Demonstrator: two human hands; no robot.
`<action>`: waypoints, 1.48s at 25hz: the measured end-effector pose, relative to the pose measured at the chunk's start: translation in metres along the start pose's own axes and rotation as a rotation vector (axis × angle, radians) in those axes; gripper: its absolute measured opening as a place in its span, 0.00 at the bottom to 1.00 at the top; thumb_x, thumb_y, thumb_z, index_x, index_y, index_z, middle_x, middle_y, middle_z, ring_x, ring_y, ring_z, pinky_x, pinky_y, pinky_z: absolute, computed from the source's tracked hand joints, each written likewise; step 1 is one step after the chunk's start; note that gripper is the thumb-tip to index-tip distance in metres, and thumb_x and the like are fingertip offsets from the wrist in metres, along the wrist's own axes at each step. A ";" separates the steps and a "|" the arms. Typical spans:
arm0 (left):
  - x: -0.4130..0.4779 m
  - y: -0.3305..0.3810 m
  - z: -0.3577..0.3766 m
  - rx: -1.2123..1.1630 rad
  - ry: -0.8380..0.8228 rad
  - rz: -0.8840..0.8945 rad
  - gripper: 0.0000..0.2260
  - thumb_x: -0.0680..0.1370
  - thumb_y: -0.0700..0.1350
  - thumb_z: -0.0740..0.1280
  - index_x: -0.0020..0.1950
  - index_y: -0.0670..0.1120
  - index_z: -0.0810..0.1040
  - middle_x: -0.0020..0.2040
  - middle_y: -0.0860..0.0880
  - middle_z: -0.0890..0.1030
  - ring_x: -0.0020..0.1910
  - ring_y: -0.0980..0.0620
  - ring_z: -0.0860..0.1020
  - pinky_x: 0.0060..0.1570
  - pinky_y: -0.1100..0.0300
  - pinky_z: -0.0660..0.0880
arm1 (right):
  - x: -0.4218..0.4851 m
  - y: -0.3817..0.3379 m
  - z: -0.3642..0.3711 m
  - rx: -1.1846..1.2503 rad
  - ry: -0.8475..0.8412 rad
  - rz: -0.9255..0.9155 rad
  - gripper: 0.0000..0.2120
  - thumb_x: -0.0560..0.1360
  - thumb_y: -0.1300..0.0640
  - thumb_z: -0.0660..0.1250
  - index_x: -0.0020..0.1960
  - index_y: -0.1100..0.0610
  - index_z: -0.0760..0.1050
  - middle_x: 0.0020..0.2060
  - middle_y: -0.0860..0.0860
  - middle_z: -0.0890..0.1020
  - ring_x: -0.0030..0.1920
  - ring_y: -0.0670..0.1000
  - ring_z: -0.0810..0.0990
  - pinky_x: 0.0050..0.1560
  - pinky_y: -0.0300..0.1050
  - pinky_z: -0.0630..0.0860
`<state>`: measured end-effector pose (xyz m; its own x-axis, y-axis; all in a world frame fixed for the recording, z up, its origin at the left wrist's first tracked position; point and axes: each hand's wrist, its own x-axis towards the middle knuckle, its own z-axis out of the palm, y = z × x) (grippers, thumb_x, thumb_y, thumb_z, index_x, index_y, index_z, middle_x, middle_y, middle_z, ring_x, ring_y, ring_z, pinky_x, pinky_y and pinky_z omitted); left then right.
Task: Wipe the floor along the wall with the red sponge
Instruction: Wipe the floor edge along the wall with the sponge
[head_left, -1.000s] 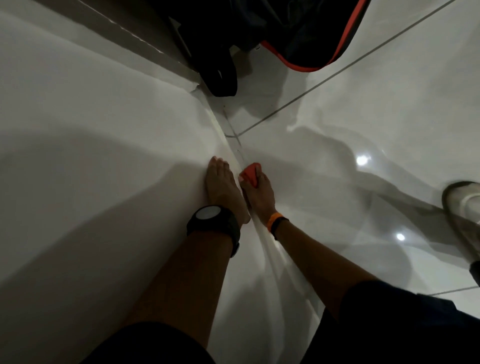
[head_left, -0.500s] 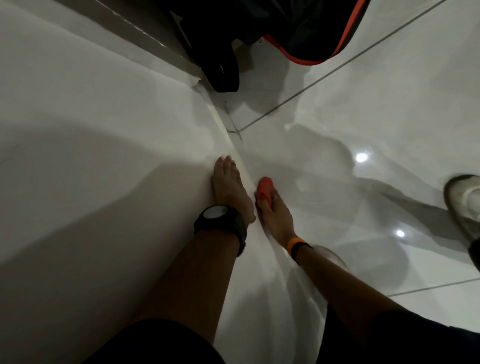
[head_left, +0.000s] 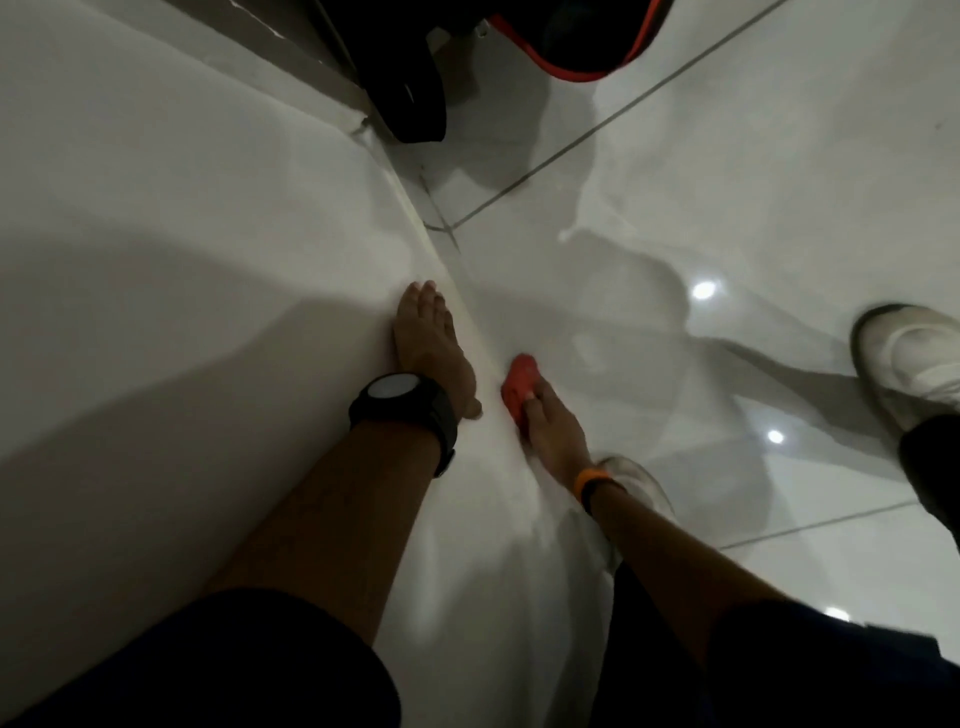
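Note:
The red sponge (head_left: 521, 387) lies pressed on the glossy white floor (head_left: 649, 322), just right of the seam where the white wall (head_left: 182, 260) meets it. My right hand (head_left: 553, 428), with an orange band on the wrist, grips the sponge from behind. My left hand (head_left: 431, 348), a black watch on its wrist, rests flat against the wall with the fingers together and holds nothing.
A black bag with an orange edge (head_left: 571, 36) and a black strap (head_left: 415, 104) stand at the far end of the wall. My white shoes sit on the floor at right (head_left: 904, 358) and under my right forearm (head_left: 639, 483). Dark grout lines cross the tiles.
My right hand has drawn the sponge back toward me along the wall base. My left hand has stayed flat on the wall. The second white shoe has come into view.

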<state>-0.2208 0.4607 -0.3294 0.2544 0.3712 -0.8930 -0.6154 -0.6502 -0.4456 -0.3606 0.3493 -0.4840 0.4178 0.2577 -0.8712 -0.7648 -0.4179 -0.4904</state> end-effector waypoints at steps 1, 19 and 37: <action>-0.004 0.006 0.002 0.013 0.006 0.015 0.55 0.77 0.77 0.54 0.85 0.37 0.41 0.85 0.37 0.41 0.85 0.39 0.39 0.82 0.44 0.38 | -0.021 0.023 -0.003 -0.010 0.000 0.078 0.26 0.87 0.46 0.52 0.83 0.48 0.56 0.82 0.53 0.65 0.80 0.57 0.66 0.80 0.51 0.60; -0.011 0.021 0.014 -0.005 -0.016 0.068 0.60 0.72 0.81 0.53 0.85 0.36 0.40 0.84 0.37 0.40 0.85 0.38 0.39 0.82 0.44 0.37 | -0.049 0.054 -0.019 -0.334 -0.057 0.184 0.29 0.84 0.39 0.52 0.83 0.48 0.58 0.64 0.62 0.83 0.62 0.66 0.82 0.66 0.55 0.76; 0.009 0.000 0.004 -0.004 0.099 0.053 0.57 0.74 0.79 0.54 0.85 0.36 0.44 0.85 0.36 0.43 0.84 0.38 0.37 0.82 0.44 0.39 | 0.058 -0.054 -0.028 -0.312 -0.127 -0.063 0.34 0.80 0.36 0.63 0.82 0.45 0.60 0.71 0.57 0.80 0.68 0.62 0.80 0.70 0.53 0.74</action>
<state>-0.2215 0.4669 -0.3367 0.2945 0.2691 -0.9170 -0.6269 -0.6698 -0.3979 -0.2811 0.3627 -0.5087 0.3800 0.3895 -0.8390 -0.5440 -0.6394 -0.5433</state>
